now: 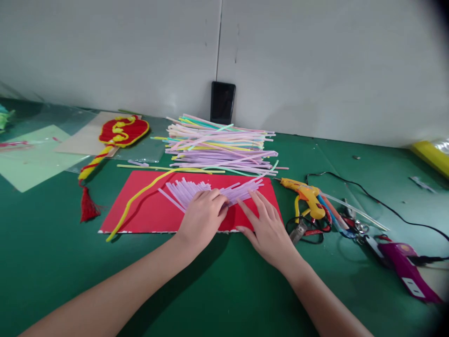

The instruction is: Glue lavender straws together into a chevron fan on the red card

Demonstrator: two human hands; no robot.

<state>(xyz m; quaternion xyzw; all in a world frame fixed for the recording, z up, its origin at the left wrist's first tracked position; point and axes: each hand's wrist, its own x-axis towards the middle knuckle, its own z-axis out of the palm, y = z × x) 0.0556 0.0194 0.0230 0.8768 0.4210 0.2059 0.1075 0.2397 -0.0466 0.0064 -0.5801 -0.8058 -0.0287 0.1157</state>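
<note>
Short purple pipe cleaners lie fanned out in two groups on a red board. My left hand is closed over the middle of the fan, its fingertips gripping the inner ends of the pieces; the exact grip is partly hidden behind the knuckles. With fingers spread, my right hand rests on the right group of purple pieces, index and middle fingertips touching them. A long yellow pipe cleaner curves across the board's left side and hangs over its front edge.
Behind the board lies a pile of long coloured pipe cleaners. A phone leans on the wall. To the left is a red-and-yellow fan with a tassel. A yellow glue gun, its cord and a purple tool lie right.
</note>
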